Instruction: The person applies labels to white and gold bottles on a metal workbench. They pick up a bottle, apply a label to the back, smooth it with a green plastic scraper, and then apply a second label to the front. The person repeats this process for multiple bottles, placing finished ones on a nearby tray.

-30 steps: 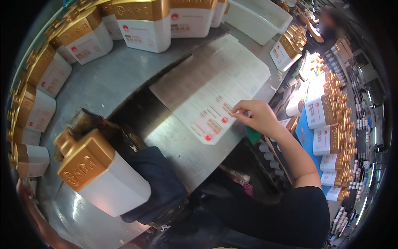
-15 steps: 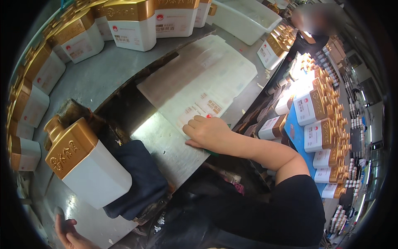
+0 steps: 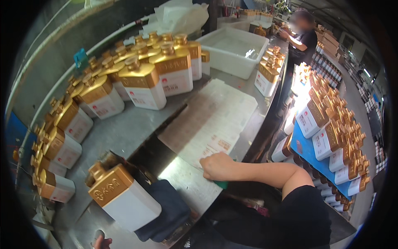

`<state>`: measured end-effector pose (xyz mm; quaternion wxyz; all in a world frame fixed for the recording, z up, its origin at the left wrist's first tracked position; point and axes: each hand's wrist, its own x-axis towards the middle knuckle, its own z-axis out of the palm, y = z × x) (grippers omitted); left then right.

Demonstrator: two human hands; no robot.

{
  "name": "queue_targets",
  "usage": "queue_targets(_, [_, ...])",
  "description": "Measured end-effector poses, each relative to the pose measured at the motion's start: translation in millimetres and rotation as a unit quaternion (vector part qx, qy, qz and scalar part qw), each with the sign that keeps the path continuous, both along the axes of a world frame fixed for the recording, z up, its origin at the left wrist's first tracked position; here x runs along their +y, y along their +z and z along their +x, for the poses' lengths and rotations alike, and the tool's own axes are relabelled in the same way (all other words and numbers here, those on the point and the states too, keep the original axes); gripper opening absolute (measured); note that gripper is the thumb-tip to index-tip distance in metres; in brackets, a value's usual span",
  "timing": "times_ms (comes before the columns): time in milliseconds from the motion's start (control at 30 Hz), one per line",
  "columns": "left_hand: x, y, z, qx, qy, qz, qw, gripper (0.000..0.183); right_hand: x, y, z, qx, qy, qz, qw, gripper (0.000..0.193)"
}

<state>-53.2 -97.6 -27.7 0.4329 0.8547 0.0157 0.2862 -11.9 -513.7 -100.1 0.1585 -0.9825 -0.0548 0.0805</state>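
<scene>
Right hand [image 3: 216,167] curls at the sheet [image 3: 215,114], six o'clock, grip unclear. Left hand [image 3: 103,242] hangs empty by bottle [image 3: 132,204], seven o'clock.

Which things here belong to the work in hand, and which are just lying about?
Likely in the work:
printed sheet, at the right hand
gold-and-white bottle on dark cloth, near the left hand

Likely just lying about:
crumpled white sheeting
stacked cardboard boxes

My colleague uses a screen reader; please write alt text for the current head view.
A person's bare right hand is at the near edge of a flat, pale printed sheet on a grey metal table. At left, a white angular bottle with a gold top lies tilted against dark blue cloth, above the partly visible left hand; similar bottles stand beyond.
</scene>
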Motion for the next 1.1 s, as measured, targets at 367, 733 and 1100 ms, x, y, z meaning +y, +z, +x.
queue_targets(367, [-7,6,0,-0.019,-0.054,0.020,0.998,0.024,-218,42,37,-0.202,-0.348,-0.248,0.881,0.012])
queue_targets(733, [-32,15,11,-0.027,-0.010,0.036,0.999,0.020,-129,28,120,-0.109,-0.183,-0.199,0.957,0.047])
queue_targets(1100, [-7,2,7,0.006,-0.013,0.001,1.000,0.023,-295,117,103,-0.332,-0.330,-0.148,0.871,0.029])
